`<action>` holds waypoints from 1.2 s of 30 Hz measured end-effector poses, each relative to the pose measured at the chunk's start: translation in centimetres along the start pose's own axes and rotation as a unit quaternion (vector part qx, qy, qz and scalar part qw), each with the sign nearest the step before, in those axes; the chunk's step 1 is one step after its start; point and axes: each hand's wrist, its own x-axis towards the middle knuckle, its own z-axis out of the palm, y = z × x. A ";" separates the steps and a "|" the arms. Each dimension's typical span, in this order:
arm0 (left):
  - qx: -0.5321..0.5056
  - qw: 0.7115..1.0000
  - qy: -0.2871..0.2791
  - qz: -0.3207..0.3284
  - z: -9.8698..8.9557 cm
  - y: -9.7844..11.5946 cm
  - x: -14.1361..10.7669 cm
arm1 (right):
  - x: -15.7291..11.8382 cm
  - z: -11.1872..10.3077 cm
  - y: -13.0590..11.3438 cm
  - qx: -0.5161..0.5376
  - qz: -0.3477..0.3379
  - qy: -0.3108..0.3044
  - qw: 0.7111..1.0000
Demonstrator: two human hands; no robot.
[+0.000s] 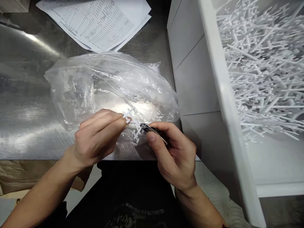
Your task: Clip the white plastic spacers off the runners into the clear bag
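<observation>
Between my hands is a white branched plastic piece (135, 122) with short side arms. My left hand (101, 136) pinches its left part; the fingertips are closed and partly hidden behind the knuckles. My right hand (174, 152) grips a small metal clipper (154, 132) between thumb and fingers. The clipper's tip touches or lies very near the right side of the white piece. Beneath and beyond both hands, a clear plastic bag (114, 68) lies crumpled on the metal table (21, 95), with small white parts (129, 94) seen in it.
Printed sheets (97, 23) lie beyond the bag. On the right stands a tall-sided white bin (223, 95) holding a heap of thin white plastic sprues (268, 69). A box corner (14, 5) shows at the far left. The table's front edge runs below my hands.
</observation>
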 end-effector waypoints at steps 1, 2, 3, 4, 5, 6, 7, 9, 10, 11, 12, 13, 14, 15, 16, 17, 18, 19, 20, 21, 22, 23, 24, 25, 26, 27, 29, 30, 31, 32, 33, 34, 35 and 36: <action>0.001 1.000 -0.001 0.001 0.0 -0.1 0.1 | 0.1 0.1 0.0 0.000 -0.003 0.002 1.000; 0.003 1.000 -0.005 0.001 0.0 -0.1 0.2 | 0.1 0.2 0.0 0.001 -0.006 0.006 1.000; 0.007 1.000 -0.014 -0.003 0.0 -0.1 0.3 | 0.2 0.2 0.1 0.003 -0.007 0.011 1.000; 0.009 1.000 -0.024 -0.008 0.1 -0.2 0.4 | 0.2 0.3 0.1 0.005 -0.009 0.019 1.000; 0.009 0.999 -0.029 -0.011 0.2 -0.2 0.4 | 0.3 0.4 0.1 0.009 -0.009 0.027 1.000; 0.008 1.000 -0.025 -0.011 0.3 -0.2 0.4 | 0.3 0.5 0.2 0.013 -0.008 0.035 0.999; 0.010 1.000 -0.019 -0.012 0.4 -0.2 0.4 | 0.4 0.5 0.2 0.018 -0.005 0.041 0.999; 0.028 1.000 0.003 -0.014 0.5 -0.4 0.5 | 0.3 0.5 0.3 0.026 0.000 0.058 0.998; 0.040 0.999 0.012 -0.014 0.6 -0.5 0.5 | 0.2 0.5 0.3 0.028 0.001 0.064 0.998; 0.050 0.999 0.016 -0.014 0.7 -0.6 0.4 | 0.1 0.5 0.4 0.028 0.001 0.067 0.997; 0.056 0.998 0.017 -0.013 0.7 -0.6 0.4 | 0.0 0.4 0.4 0.027 -0.001 0.064 0.998; 0.056 0.998 0.015 -0.011 0.7 -0.7 0.4 | -0.2 0.3 0.4 0.025 -0.003 0.055 0.998; 0.053 0.998 0.012 -0.010 0.7 -0.7 0.3 | -0.2 0.3 0.3 0.024 -0.006 0.040 0.999; 0.049 0.999 0.007 -0.012 0.7 -0.7 0.2 | -0.3 0.3 0.3 0.025 -0.008 0.023 0.999; 0.044 0.999 0.003 -0.014 0.7 -0.7 0.2 | -0.3 0.3 0.3 0.028 -0.011 0.009 1.000; 0.042 0.999 -0.001 -0.016 0.7 -0.7 0.1 | -0.3 0.3 0.2 0.030 -0.016 -0.002 0.999; 0.039 0.999 -0.003 -0.017 0.7 -0.7 0.0 | -0.3 0.3 0.2 0.033 -0.019 -0.012 0.999; 0.037 0.999 -0.002 -0.016 0.7 -0.6 0.0 | -0.3 0.3 0.2 0.035 -0.023 -0.018 0.999; 0.036 0.999 -0.001 -0.015 0.7 -0.6 0.0 | -0.2 0.3 0.1 0.036 -0.027 -0.023 0.999; 0.035 0.999 0.000 -0.016 0.7 -0.6 -0.1 | -0.2 0.3 0.1 0.035 -0.030 -0.025 0.999; 0.036 0.999 0.002 -0.017 0.7 -0.6 -0.1 | -0.2 0.3 0.1 0.033 -0.032 -0.025 0.999; 0.039 0.999 0.000 -0.019 0.7 -0.5 -0.1 | -0.1 0.3 0.1 0.030 -0.033 -0.024 0.999; 0.043 0.999 -0.001 -0.018 0.7 -0.5 -0.1 | -0.2 0.3 0.1 0.026 -0.035 -0.023 0.999; 0.045 0.999 -0.003 -0.017 0.8 -0.5 -0.1 | -0.2 0.3 0.2 0.022 -0.037 -0.022 0.999; 0.047 0.999 -0.003 -0.016 0.8 -0.5 0.0 | -0.2 0.3 0.2 0.019 -0.038 -0.020 0.999; 0.048 0.999 -0.002 -0.013 0.8 -0.4 0.0 | -0.3 0.4 0.2 0.018 -0.039 -0.018 0.999; 0.050 0.999 0.005 -0.009 0.8 -0.4 0.0 | -0.3 0.5 0.2 0.018 -0.042 -0.014 0.999; 0.054 0.998 0.010 -0.007 0.8 -0.3 0.0 | -0.3 0.6 0.2 0.020 -0.043 -0.011 0.999; 0.059 0.998 0.012 -0.006 0.9 -0.3 0.0 | -0.3 0.6 0.2 0.023 -0.043 -0.008 0.999; 0.065 0.998 0.012 -0.005 0.9 -0.3 0.0 | -0.3 0.7 0.2 0.028 -0.039 -0.004 0.999; 0.070 0.997 0.010 -0.006 0.9 -0.2 0.0 | -0.2 0.7 0.1 0.035 -0.031 -0.002 0.999; 0.075 0.997 0.007 -0.008 0.8 -0.2 0.0 | -0.1 0.8 0.0 0.043 -0.019 0.000 0.999; 0.080 0.997 0.001 -0.010 0.8 -0.1 0.1 | 0.0 0.8 0.0 0.053 -0.005 0.002 0.999; 0.085 0.996 -0.001 -0.012 0.8 -0.1 0.1 | 0.1 0.8 -0.2 0.063 0.009 0.003 0.998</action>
